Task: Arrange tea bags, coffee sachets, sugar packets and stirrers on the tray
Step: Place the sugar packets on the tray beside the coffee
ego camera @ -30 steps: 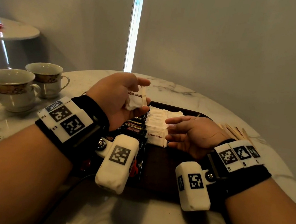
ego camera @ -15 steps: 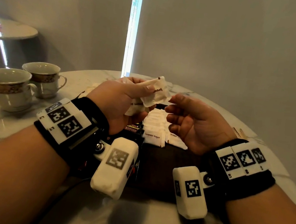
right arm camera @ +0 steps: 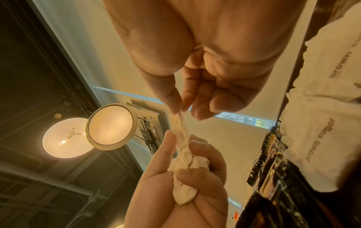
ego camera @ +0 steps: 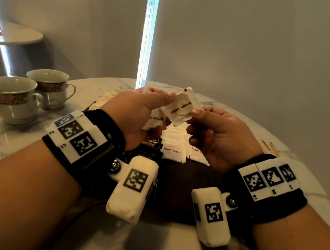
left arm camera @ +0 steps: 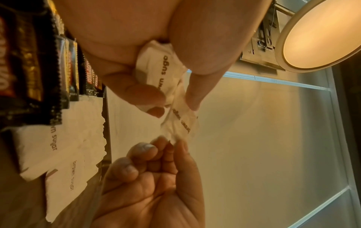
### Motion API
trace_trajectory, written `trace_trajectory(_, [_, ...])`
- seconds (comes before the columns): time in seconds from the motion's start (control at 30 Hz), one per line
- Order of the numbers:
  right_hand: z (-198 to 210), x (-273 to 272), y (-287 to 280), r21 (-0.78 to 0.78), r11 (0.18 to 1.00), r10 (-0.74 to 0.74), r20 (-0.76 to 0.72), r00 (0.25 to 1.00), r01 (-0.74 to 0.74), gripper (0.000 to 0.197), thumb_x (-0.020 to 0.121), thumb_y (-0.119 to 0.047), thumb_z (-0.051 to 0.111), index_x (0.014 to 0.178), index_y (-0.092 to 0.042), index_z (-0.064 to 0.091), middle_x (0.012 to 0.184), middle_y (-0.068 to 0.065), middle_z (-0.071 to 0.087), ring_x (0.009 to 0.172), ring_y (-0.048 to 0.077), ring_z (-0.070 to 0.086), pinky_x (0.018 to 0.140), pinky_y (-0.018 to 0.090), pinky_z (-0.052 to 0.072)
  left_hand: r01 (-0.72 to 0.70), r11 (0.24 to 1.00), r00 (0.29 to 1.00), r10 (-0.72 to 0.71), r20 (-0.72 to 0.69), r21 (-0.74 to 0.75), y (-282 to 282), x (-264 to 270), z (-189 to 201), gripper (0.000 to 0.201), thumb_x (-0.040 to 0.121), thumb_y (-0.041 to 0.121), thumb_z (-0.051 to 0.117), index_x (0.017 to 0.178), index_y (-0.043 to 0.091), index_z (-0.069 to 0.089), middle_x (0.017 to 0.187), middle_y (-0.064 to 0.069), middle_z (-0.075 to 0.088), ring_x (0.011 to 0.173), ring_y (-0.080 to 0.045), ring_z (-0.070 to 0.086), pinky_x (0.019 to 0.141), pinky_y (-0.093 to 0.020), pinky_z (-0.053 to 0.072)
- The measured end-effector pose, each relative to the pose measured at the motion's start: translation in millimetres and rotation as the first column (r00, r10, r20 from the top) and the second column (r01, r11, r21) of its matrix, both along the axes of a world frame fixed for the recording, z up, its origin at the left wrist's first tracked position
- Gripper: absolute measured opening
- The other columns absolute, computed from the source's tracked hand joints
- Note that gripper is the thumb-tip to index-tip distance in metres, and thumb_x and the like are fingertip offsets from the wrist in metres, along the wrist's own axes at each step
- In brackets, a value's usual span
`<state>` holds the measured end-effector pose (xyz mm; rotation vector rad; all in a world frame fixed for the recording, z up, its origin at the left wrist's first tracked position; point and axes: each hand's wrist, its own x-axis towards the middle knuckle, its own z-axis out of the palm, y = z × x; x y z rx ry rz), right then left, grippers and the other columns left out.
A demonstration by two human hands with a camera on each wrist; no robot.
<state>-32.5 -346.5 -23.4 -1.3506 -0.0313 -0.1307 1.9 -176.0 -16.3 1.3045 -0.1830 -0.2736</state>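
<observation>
Both hands pinch one sugar packet point(ego camera: 180, 108) above the tray point(ego camera: 174, 182). The left hand point(ego camera: 138, 112) also grips more packets; the right hand point(ego camera: 220, 133) holds only that one. Two cups point(ego camera: 27, 95) stand left.

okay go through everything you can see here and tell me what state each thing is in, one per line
Left hand: grips a bunch of brown sugar packets.
Right hand: pinches the top packet's edge.
Top brown sugar packet: held up between both hands, above the tray.
Packets on the tray: lying flat in rows.
Coffee sachets: overlapping in a row on the tray.
Tray: partly filled.
Two teacups: upright, apparently empty.
Stirrers: on the table, right of the tray.
</observation>
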Motion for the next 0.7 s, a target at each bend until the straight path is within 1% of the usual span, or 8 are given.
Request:
trace_trajectory(0.1, [-0.5, 1.6, -0.9, 0.005, 1.0, -0.015, 0.001, 1.0, 0.015, 0.01, 0.089, -0.007, 0.064, 0.097, -0.001, 0.062, 0.082, 0.014, 0.064, 0.061, 0.018, 0.059, 0.052, 0.028, 0.044, -0.024, 0.999, 0.999, 0.023, -0.044, -0.023, -0.4, 0.6, 0.8, 0.019, 0.096, 0.031, 0.065, 0.104, 0.014, 0.064, 0.1, -0.016, 0.067, 0.073, -0.021, 0.058, 0.044, -0.024, 0.045])
trace_trajectory(0.2, [-0.3, 2.0, -1.1, 0.016, 1.0, -0.016, 0.003, 1.0, 0.016, 0.007, 0.091, -0.007, 0.062, 0.096, -0.003, 0.062, 0.083, 0.014, 0.065, 0.064, 0.019, 0.06, 0.053, 0.029, 0.046, -0.053, 0.999, 0.998, 0.053, -0.025, -0.004, -0.3, 1.5, 1.6, 0.017, 0.098, 0.032, 0.062, 0.102, 0.016, 0.067, 0.095, -0.013, 0.065, 0.064, -0.017, 0.056, 0.043, -0.022, 0.04])
trace_trajectory(0.27, [0.0, 1.9, -1.5, 0.03, 1.0, -0.002, 0.009, 1.0, 0.002, 0.002, 0.092, -0.006, 0.059, 0.091, -0.005, 0.06, 0.082, 0.014, 0.068, 0.064, 0.02, 0.063, 0.055, 0.029, 0.047, -0.073, 0.997, 0.997, 0.073, -0.01, 0.005, 1.5, 2.5, 1.8, 0.015, 0.096, 0.031, 0.064, 0.098, 0.017, 0.069, 0.093, -0.009, 0.063, 0.063, -0.015, 0.055, 0.043, -0.021, 0.038])
trace_trajectory(0.37, [0.8, 2.4, -2.9, 0.057, 0.998, 0.016, 0.034, 0.999, -0.018, 0.006, 0.094, -0.004, 0.054, 0.089, -0.006, 0.057, 0.076, 0.011, 0.07, 0.061, 0.017, 0.067, 0.057, 0.031, 0.052, -0.074, 0.997, 0.997, 0.075, -0.014, 0.021, 2.8, 4.7, 0.2, 0.016, 0.091, 0.032, 0.071, 0.095, 0.017, 0.07, 0.089, -0.003, 0.06, 0.064, -0.014, 0.055, 0.043, -0.022, 0.037])
trace_trajectory(0.47, [0.5, 2.6, -1.4, 0.076, 0.997, 0.01, 0.044, 0.999, -0.014, 0.003, 0.092, -0.003, 0.057, 0.092, -0.005, 0.059, 0.084, 0.014, 0.068, 0.069, 0.021, 0.07, 0.063, 0.036, 0.059, -0.016, 0.998, 1.0, 0.016, 0.004, 0.059, 1.9, 4.3, -3.4, 0.029, 0.083, 0.036, 0.075, 0.103, 0.015, 0.069, 0.096, -0.006, 0.063, 0.07, -0.016, 0.056, 0.043, -0.022, 0.039])
trace_trajectory(0.57, [-0.6, 2.3, 1.2, 0.071, 0.998, -0.004, 0.053, 0.999, 0.001, 0.005, 0.088, -0.002, 0.062, 0.093, -0.004, 0.064, 0.083, 0.013, 0.069, 0.073, 0.024, 0.07, 0.06, 0.035, 0.059, 0.1, 0.992, 0.994, -0.104, 0.043, 0.074, 2.1, 1.2, -3.2, 0.038, 0.069, 0.037, 0.08, 0.099, 0.017, 0.066, 0.092, -0.008, 0.064, 0.07, -0.016, 0.057, 0.044, -0.022, 0.041])
trace_trajectory(0.63, [-1.4, 1.6, 3.1, 0.065, 0.998, 0.008, 0.067, 0.998, -0.012, 0.005, 0.085, -0.001, 0.064, 0.088, -0.005, 0.066, 0.077, 0.011, 0.07, 0.07, 0.023, 0.07, 0.058, 0.034, 0.058, 0.157, 0.984, 0.985, -0.162, 0.056, 0.083, 1.9, -1.5, -1.4, 0.032, 0.07, 0.03, 0.081, 0.093, 0.016, 0.065, 0.085, -0.008, 0.066, 0.063, -0.015, 0.058, 0.044, -0.023, 0.041])
trace_trajectory(0.7, [-1.7, 0.9, 4.0, 0.051, 0.998, 0.029, 0.079, 0.996, -0.033, 0.006, 0.079, -0.003, 0.067, 0.083, -0.007, 0.067, 0.075, 0.01, 0.071, 0.07, 0.023, 0.071, 0.059, 0.034, 0.058, 0.14, 0.984, 0.987, -0.148, 0.063, 0.111, 0.7, -3.4, -0.7, 0.02, 0.079, 0.02, 0.079, 0.092, 0.015, 0.065, 0.085, -0.012, 0.068, 0.058, -0.015, 0.06, 0.044, -0.023, 0.043])
